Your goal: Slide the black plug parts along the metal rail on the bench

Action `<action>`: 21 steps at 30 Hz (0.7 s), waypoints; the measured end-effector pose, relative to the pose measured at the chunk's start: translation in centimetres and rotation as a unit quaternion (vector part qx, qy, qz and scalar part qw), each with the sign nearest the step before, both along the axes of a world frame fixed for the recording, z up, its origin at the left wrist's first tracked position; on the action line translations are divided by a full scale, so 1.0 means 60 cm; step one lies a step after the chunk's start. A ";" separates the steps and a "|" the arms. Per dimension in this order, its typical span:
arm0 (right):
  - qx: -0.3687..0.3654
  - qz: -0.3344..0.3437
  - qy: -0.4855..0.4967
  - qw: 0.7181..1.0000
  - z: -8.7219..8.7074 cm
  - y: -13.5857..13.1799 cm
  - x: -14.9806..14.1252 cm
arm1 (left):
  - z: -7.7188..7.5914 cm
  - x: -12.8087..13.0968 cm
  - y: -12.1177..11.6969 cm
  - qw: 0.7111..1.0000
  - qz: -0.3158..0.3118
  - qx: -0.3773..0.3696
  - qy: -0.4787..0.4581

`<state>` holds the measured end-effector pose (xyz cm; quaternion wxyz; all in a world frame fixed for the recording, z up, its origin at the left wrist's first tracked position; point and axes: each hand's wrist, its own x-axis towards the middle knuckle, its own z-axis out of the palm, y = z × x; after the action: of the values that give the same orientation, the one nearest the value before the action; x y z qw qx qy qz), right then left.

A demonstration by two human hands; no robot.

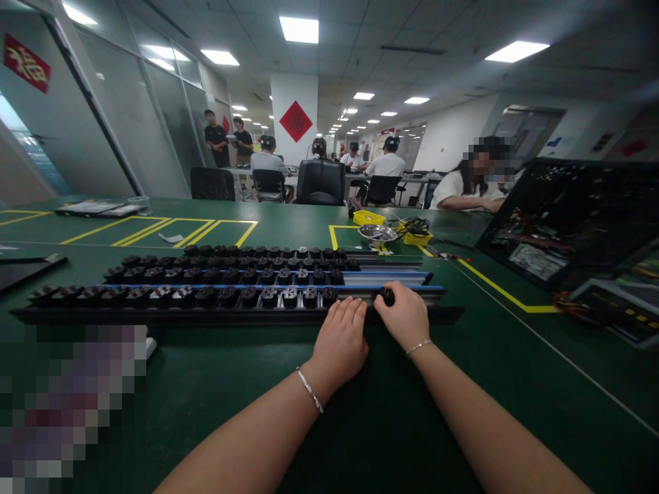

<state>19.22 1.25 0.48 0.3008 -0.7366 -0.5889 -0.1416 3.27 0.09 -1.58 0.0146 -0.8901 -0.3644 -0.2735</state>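
Observation:
A long black rail [237, 316] lies across the green table in front of me, carrying a row of black socket modules [269, 297]. My left hand [340, 337] is closed on the rail's front edge, its fingers together over the top beside the last module of the row. Just to the right, my right hand [408, 314] pinches a round black module [387, 296] at the rail. How far that module sits in the channel is hidden by the fingers. Behind, several similar rails hold more modules, with bare silver channel [378, 278] and blue edges at their right ends.
A metal bowl [377, 234], yellow trays [368, 217] and cables [413, 226] stand beyond the rails. An open black case [576, 213] and a metal box [625, 309] stand at right. A co-worker [463, 185] sits behind the case. At far left lies a dark tray [31, 271].

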 end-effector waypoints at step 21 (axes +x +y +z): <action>-0.021 -0.011 0.009 1.000 0.007 -0.001 0.002 | -0.005 0.001 0.001 0.999 0.005 -0.028 -0.013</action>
<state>19.32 1.21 0.91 0.2891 -0.7503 -0.5810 -0.1260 3.32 0.12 -1.86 -0.0142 -0.8846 -0.3766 -0.2746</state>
